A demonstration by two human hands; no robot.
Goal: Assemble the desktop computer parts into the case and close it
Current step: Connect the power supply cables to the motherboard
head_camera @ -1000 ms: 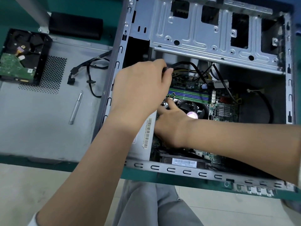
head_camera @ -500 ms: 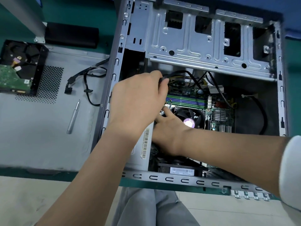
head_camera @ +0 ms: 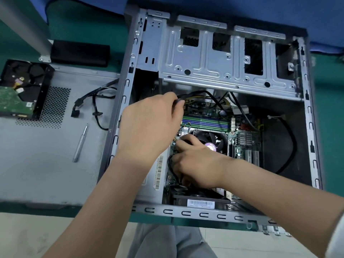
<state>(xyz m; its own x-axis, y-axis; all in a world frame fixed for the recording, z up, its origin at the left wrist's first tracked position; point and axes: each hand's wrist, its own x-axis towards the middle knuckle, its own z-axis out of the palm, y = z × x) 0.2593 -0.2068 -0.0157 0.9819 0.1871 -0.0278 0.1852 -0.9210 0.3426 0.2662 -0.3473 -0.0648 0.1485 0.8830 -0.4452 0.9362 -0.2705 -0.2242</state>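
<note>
The open computer case (head_camera: 309, 127) lies on its side with the motherboard (head_camera: 242, 146), the memory sticks (head_camera: 204, 123) and the CPU fan (head_camera: 214, 140) inside. My left hand (head_camera: 149, 125) pinches a black cable (head_camera: 195, 94) near the board's upper left corner. Lower down, just left of the fan, my right hand (head_camera: 195, 162) curls its fingers round a second black cable loop (head_camera: 170, 164), with the forefinger stretched toward the board. Both fingertips are partly hidden.
A hard drive (head_camera: 18, 90) lies at the far left on the removed side panel (head_camera: 46, 155), with a screwdriver (head_camera: 80, 144) and a loose black cable (head_camera: 96, 108) beside it. The metal drive cage (head_camera: 214, 67) spans the case's far side. A black box (head_camera: 80, 54) sits behind the panel.
My right hand has slid from the memory corner toward the near edge, and a black cable loop now shows at its fingers. My left hand keeps its pinch on the upper cable.
</note>
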